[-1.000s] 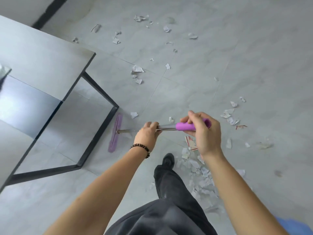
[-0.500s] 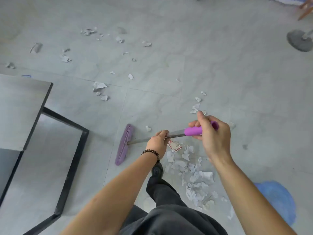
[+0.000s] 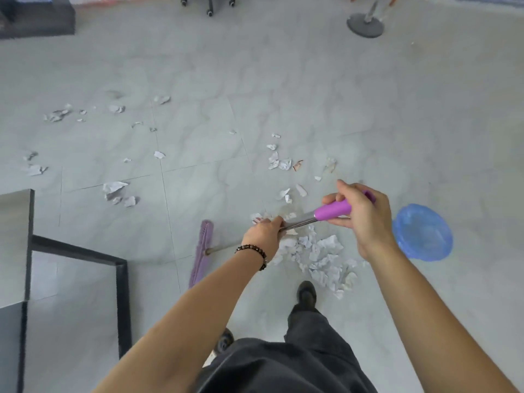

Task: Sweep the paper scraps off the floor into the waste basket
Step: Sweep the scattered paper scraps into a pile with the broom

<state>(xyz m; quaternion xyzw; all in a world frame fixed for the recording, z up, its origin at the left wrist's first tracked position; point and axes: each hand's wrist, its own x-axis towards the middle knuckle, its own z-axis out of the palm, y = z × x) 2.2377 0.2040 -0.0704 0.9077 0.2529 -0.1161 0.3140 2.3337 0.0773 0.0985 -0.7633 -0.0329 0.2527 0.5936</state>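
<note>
Relative to the earlier frame, the blue-lined waste basket (image 3: 422, 231) now appears beside the right hand (image 3: 365, 219), its grip closed round the broom (image 3: 202, 251) handle; the left hand (image 3: 265, 232) grip encircles the shaft above heaped paper scraps (image 3: 320, 256).

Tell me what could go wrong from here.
The purple broom head sits close to the black table frame and might catch on it. The black shoe stands beside the heap of white paper scraps and could scatter it. Loose scraps far left may get missed.
</note>
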